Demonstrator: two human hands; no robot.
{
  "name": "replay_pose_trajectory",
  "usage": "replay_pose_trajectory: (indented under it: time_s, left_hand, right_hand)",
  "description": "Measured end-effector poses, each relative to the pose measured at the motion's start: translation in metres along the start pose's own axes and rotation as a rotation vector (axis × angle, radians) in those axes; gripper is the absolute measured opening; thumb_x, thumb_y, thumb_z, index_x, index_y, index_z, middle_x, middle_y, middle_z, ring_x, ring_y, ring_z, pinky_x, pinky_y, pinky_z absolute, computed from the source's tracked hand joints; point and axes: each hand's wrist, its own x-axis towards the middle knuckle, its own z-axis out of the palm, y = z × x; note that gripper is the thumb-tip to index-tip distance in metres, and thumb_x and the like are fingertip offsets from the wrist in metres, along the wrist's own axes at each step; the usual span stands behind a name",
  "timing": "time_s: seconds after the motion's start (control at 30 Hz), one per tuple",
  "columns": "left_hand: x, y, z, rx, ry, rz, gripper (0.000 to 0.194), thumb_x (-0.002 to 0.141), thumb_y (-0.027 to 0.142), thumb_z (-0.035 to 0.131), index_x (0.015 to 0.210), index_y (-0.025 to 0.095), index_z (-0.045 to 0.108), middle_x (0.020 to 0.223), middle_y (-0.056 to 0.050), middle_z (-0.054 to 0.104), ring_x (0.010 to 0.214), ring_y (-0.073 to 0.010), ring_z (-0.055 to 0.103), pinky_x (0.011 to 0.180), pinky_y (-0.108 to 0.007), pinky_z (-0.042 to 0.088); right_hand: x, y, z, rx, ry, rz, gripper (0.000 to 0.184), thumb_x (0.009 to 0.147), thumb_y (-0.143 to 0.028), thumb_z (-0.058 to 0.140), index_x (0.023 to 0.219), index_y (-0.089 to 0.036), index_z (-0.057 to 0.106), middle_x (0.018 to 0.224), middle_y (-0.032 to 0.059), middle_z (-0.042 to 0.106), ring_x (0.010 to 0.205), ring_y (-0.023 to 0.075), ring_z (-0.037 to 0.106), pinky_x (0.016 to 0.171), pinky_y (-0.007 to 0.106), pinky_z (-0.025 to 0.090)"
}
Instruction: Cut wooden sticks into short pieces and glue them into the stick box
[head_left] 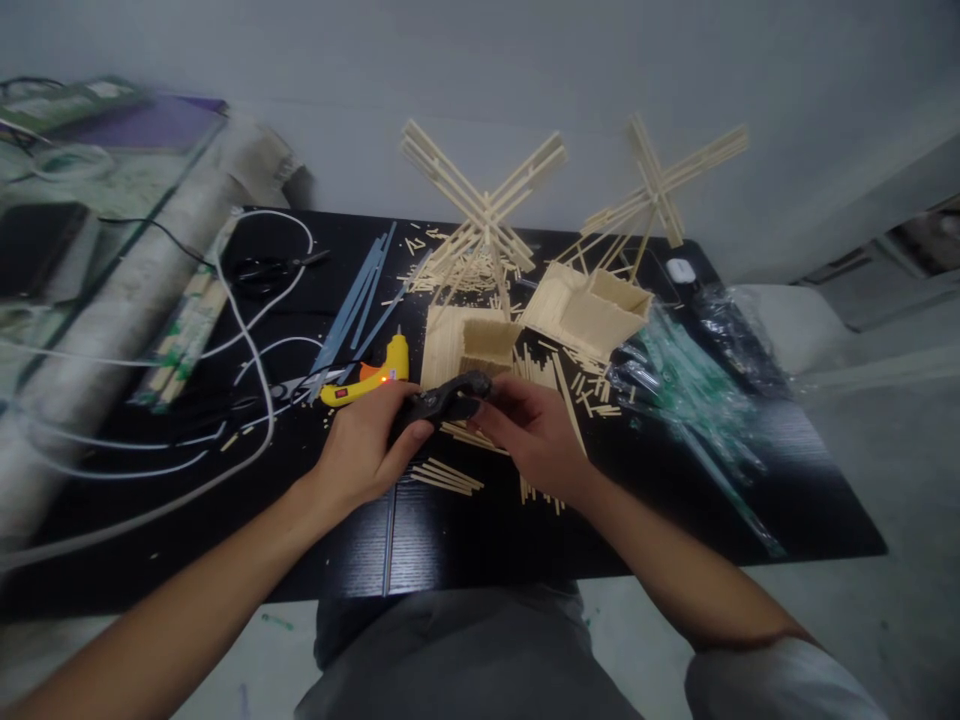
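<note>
My left hand [364, 440] is closed around one end of a black hand tool [439, 400], its thumb lying along the near side. At the tool's other end, my right hand [536, 425] pinches with thumb and fingers. The exact kind of tool is unclear, as the fingers cover much of it. Just behind it stands a wooden stick model [480, 335] with a box-like part on its base and crossed blades above. Close to my left fingers lies a yellow glue gun [375, 375] with a small light glowing. Short thin sticks [448, 476] lie below the hands.
A second stick model [589, 305] with crossed blades stands at the back right. Green-and-clear plastic wrapping [697, 390] covers the table's right side. Blue-grey glue sticks [356, 300], scissors [300, 385] and a looping white cable [255, 350] lie on the left.
</note>
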Motion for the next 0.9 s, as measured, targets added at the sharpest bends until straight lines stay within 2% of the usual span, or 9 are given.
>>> replay_pose_trajectory:
  time_s: [0.3,0.5,0.73,0.9]
  left_hand:
    - [0.0012,0.0040,-0.0003,-0.024,-0.024,-0.029,0.052,0.103,0.058,0.036,0.108,0.014,0.064,0.092,-0.009,0.072,0.082,-0.0240,0.068,0.073,-0.036,0.049]
    - [0.0031,0.0062,-0.0001,-0.024,-0.088,-0.083,0.046,0.102,0.057,0.036,0.094,0.018,0.058,0.076,-0.005,0.064,0.068,-0.0213,0.060,0.064,-0.033,0.042]
    - [0.0053,0.0100,-0.0022,-0.007,-0.101,-0.124,0.040,0.099,0.056,0.039,0.084,0.021,0.052,0.068,-0.003,0.057,0.062,-0.0199,0.054,0.060,-0.032,0.037]
    - [0.0053,0.0077,-0.0009,0.001,-0.078,-0.102,0.042,0.099,0.055,0.039,0.090,0.019,0.057,0.071,-0.004,0.061,0.064,-0.0206,0.057,0.062,-0.033,0.040]
  right_hand:
    - [-0.0006,0.0007,0.0013,0.026,0.013,0.018,0.030,0.083,-0.046,0.085,0.085,-0.019,0.071,0.074,-0.0013,0.069,0.065,0.0108,0.062,0.063,0.025,0.051]
    - [-0.0009,-0.0001,0.0004,-0.015,-0.011,0.022,0.035,0.086,-0.050,0.080,0.080,-0.018,0.068,0.066,-0.0025,0.063,0.056,0.0083,0.051,0.055,0.023,0.042]
    - [-0.0006,0.0022,0.0009,-0.015,0.002,0.040,0.039,0.086,-0.052,0.080,0.076,-0.017,0.066,0.064,-0.0026,0.062,0.054,0.0070,0.046,0.051,0.022,0.036]
    - [0.0008,0.0025,-0.0001,-0.004,-0.007,0.030,0.037,0.087,-0.050,0.080,0.077,-0.017,0.067,0.064,-0.0032,0.061,0.053,0.0063,0.044,0.051,0.022,0.035]
